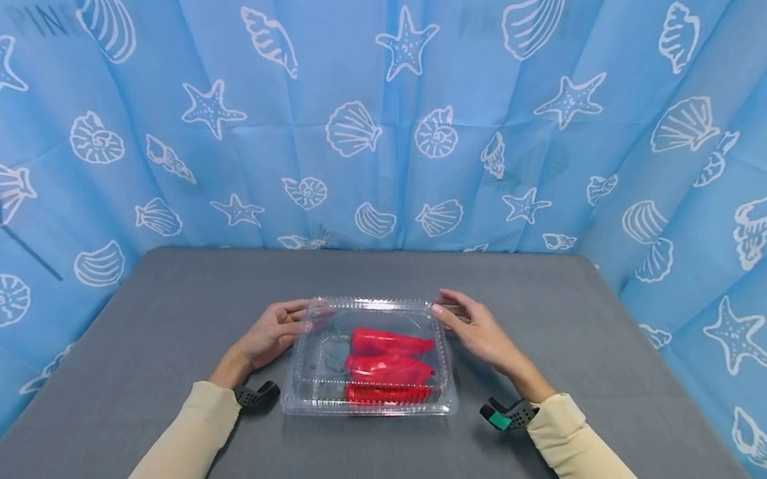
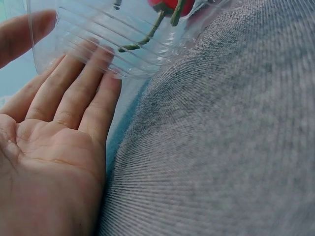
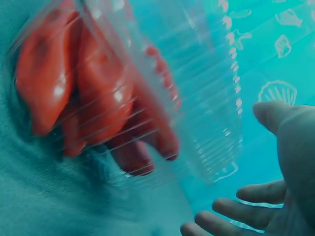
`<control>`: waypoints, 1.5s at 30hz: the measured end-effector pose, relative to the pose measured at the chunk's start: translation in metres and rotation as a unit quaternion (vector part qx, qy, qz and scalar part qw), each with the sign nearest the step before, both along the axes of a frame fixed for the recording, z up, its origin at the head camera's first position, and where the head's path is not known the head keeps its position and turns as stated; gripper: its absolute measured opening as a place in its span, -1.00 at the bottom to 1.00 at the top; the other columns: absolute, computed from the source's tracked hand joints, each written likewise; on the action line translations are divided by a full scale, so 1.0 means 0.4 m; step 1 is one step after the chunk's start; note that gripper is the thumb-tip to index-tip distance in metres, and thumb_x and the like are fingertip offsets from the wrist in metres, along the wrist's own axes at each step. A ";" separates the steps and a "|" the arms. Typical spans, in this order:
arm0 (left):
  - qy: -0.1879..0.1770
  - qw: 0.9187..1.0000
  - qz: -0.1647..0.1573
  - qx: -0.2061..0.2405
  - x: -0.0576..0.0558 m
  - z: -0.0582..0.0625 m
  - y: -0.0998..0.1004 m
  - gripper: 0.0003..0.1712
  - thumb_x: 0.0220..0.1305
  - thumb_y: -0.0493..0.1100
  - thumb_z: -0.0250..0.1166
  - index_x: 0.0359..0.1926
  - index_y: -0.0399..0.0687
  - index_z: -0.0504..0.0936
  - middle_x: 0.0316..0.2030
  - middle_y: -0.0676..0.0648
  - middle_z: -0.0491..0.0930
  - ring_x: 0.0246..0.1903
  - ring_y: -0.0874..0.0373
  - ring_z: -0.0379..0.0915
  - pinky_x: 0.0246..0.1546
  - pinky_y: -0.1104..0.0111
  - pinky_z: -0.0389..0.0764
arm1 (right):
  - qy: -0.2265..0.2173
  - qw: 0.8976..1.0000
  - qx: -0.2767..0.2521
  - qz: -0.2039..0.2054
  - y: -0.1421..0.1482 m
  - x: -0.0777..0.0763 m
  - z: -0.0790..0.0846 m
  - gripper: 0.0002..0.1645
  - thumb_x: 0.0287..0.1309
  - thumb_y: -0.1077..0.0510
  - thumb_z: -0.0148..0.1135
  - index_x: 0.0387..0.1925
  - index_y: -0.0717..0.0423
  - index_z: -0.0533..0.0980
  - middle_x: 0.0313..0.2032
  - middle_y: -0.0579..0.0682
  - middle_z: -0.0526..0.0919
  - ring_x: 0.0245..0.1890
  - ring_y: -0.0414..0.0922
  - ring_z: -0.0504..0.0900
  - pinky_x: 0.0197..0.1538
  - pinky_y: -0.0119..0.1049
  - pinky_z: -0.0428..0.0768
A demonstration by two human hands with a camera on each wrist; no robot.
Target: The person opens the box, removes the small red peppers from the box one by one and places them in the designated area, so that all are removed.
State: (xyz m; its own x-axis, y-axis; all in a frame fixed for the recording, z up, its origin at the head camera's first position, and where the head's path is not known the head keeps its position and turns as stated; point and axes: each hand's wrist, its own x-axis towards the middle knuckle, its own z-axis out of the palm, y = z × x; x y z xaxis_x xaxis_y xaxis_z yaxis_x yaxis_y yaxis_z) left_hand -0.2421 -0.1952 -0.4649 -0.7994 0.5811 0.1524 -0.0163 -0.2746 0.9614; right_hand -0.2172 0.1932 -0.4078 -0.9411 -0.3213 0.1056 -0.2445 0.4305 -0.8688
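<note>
A clear plastic clamshell box (image 1: 336,306) lies on the table before me, with several red peppers (image 1: 390,366) inside, towards its right half. Green stems (image 2: 140,45) show through the ribbed wall in the left wrist view. My left hand (image 1: 274,333) is at the box's left side; its fingers are nearly straight, with the tips against the plastic. Beside the far right corner is my right hand (image 1: 476,334), thumb and fingers spread. In the right wrist view that hand (image 3: 295,162) looks apart from the box. Whether the lid is fully closed, I cannot tell.
A grey cloth-covered table (image 1: 196,287) carries the box. Blue curtains (image 1: 395,159) with white shells and starfish hang behind and at both sides. A dark band (image 1: 258,395) is worn on the left wrist, another band (image 1: 507,414) on the right.
</note>
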 end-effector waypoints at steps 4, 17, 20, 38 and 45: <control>0.004 1.000 0.002 0.007 -0.006 -0.001 -0.003 -0.40 0.41 -0.53 0.05 0.43 -0.56 0.17 0.25 -0.14 0.57 0.26 0.10 0.48 0.22 0.26 0.56 | 0.037 0.998 0.043 -0.010 -0.004 0.016 0.030 -0.21 0.37 -0.01 0.26 0.44 0.33 0.25 0.31 0.34 0.43 0.28 0.27 0.46 0.25 0.17 0.54; -0.009 0.998 0.059 0.036 -0.020 0.004 -0.012 -0.38 0.41 -0.53 0.04 0.43 -0.61 0.11 0.21 -0.14 0.60 0.24 0.08 0.51 0.18 0.28 0.59 | 0.032 0.988 0.148 0.033 -0.032 0.076 0.101 0.07 0.08 -0.22 0.47 0.44 0.26 0.28 0.33 0.26 0.42 0.25 0.26 0.45 0.12 0.15 0.64; -0.009 0.996 0.076 0.050 -0.023 0.003 -0.012 -0.37 0.42 -0.53 0.03 0.43 -0.65 0.07 0.21 -0.17 0.59 0.24 0.08 0.51 0.20 0.31 0.57 | 0.014 0.985 0.166 0.053 -0.040 0.084 0.102 0.25 -0.05 -0.27 0.54 0.50 0.23 0.17 0.41 0.24 0.31 0.35 0.26 0.35 0.17 0.19 0.60; -0.014 0.993 0.093 0.075 -0.019 -0.011 -0.022 -0.35 0.42 -0.52 0.04 0.44 -0.63 0.05 0.21 -0.18 0.60 0.26 0.05 0.49 0.27 0.28 0.49 | 0.019 0.995 0.076 0.066 -0.076 0.064 -0.005 0.53 -0.15 -0.16 0.65 0.62 0.04 -0.18 0.54 0.15 0.07 0.48 0.17 0.15 0.30 0.26 0.45; -0.012 0.989 0.133 0.065 -0.014 -0.014 -0.024 -0.33 0.38 -0.55 0.06 0.43 -0.66 0.04 0.18 -0.19 0.61 0.21 0.05 0.54 0.21 0.32 0.56 | 0.037 0.997 0.029 0.066 -0.069 0.055 -0.047 0.33 0.06 -0.09 0.52 0.62 0.05 -0.14 0.55 0.20 0.06 0.50 0.24 0.13 0.38 0.33 0.30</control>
